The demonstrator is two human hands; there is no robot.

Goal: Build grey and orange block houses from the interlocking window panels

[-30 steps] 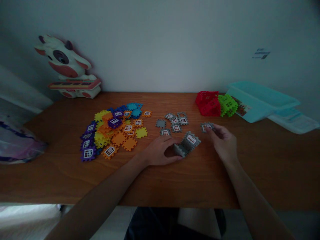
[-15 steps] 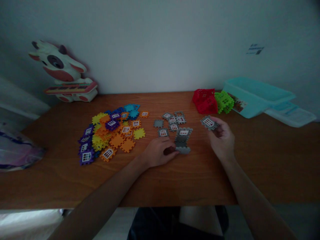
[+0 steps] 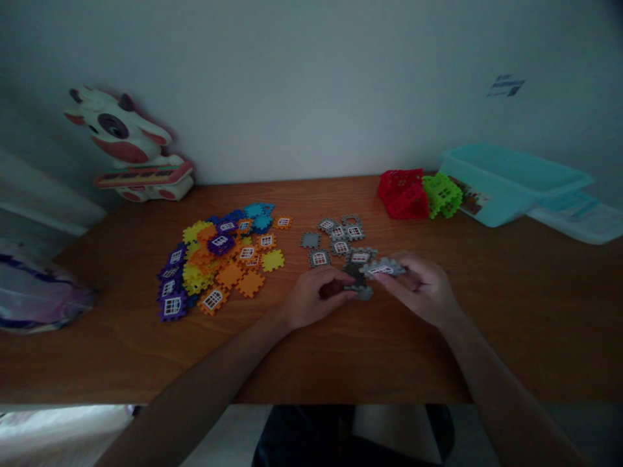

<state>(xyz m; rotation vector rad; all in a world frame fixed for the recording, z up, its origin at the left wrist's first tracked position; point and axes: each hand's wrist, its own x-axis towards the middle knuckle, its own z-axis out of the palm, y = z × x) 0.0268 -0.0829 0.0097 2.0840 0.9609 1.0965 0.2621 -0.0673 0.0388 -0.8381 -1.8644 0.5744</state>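
Observation:
My left hand [image 3: 318, 295] pinches the left side of a small joined structure of grey interlocking tiles [image 3: 361, 293] on the table. One of its tiles, at the back, bears a white window print. Between the thumb and fingers of my right hand [image 3: 422, 285] is a grey window tile [image 3: 383, 268], tilted over the right side of that structure. Whether the two touch I cannot tell. Just behind lie several loose grey tiles [image 3: 341, 247], most with window prints.
A pile of orange, yellow, purple and blue tiles [image 3: 231, 274] spreads on the left. Against the wall stand a cow toy keyboard [image 3: 146, 175], a red tile block [image 3: 403, 194], a green one [image 3: 442, 194] and a turquoise bin [image 3: 506, 188]. A plastic bag [image 3: 39, 292] lies at left.
My right hand has brought the grey window tile leftward and nearer to me, up to the grey structure. My left hand keeps its hold. The view has shifted slightly.

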